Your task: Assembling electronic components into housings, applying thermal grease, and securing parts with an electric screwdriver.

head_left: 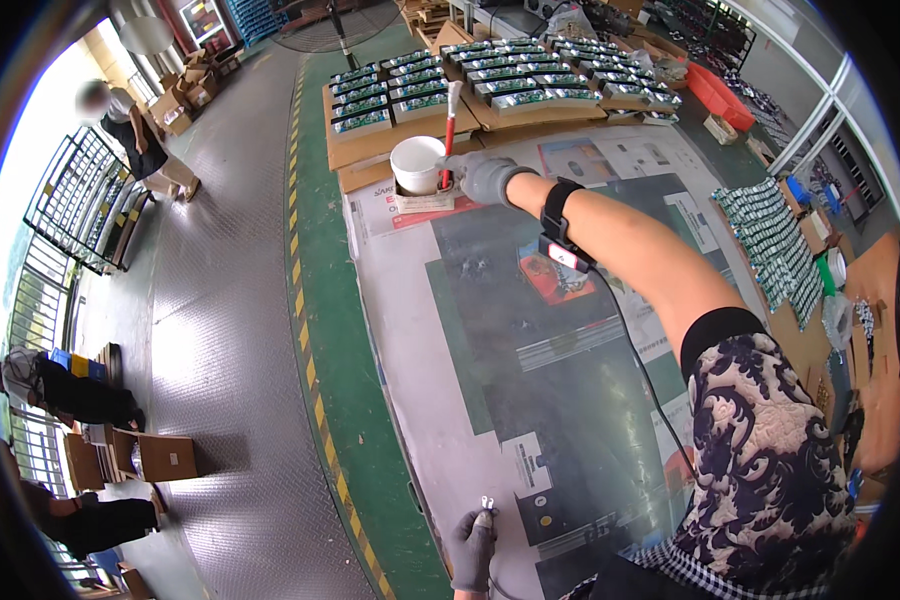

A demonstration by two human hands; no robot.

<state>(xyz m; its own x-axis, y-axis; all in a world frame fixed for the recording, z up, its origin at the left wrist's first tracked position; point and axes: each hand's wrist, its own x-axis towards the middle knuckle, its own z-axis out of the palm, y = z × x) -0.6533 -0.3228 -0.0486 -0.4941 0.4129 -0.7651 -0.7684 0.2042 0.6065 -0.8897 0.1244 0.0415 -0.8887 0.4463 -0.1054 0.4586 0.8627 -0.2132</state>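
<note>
My right hand (488, 180), in a grey glove, reaches far across the table. Its fingers close around the lower part of an upright brush-like tool (450, 138) with a red handle and a pale upper end. Just left of it, a white plastic cup (416, 166) stands on a small piece of cardboard. Close to my body, my left hand (472, 550), also gloved, pinches a small shiny metal part (487, 503) between thumb and finger. The part's exact kind is too small to make out.
Rows of green-and-white circuit assemblies (515, 80) sit on cardboard at the far end. More boards (770, 245) lie to the right, near a red bin (718, 97). A cable runs from my right wrist. People and a cardboard box (165, 457) are on the left.
</note>
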